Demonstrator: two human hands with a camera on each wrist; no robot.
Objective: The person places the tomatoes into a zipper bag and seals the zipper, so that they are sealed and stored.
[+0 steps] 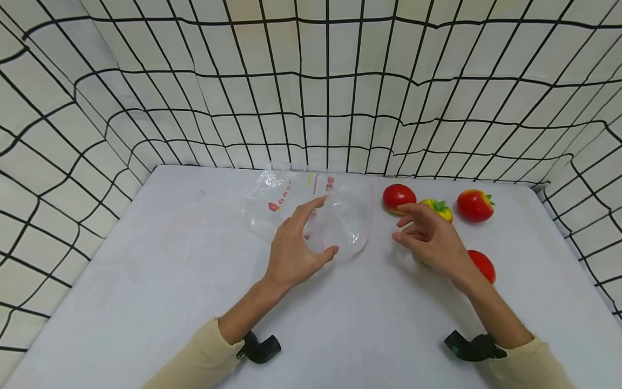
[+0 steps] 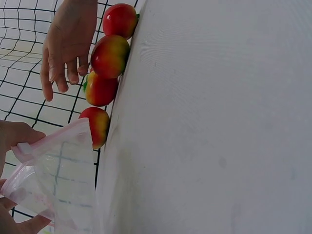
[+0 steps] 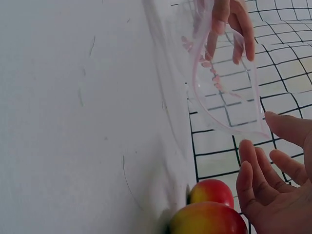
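Note:
My left hand [image 1: 293, 251] holds a clear plastic zip bag [image 1: 347, 221] by its mouth, thumb and fingers spread wide. The bag has a pink rim and red print, and its mouth gapes towards the right. My right hand [image 1: 434, 240] hovers to the right of the bag with loosely bent fingers and nothing in them. Around it lie glossy red-and-yellow fruits, one red fruit [image 1: 398, 198] just beyond its fingertips and a yellow-topped fruit [image 1: 439, 209] with green leaves partly hidden behind the hand. Another red fruit [image 1: 482, 266] is partly covered by the right wrist.
A further red fruit [image 1: 475, 205] with a green stem lies at the back right of the white table [image 1: 160, 259]. Black netting [image 1: 328, 97] over pale walls rises behind the table and along both sides. Dark cameras are strapped at both wrists.

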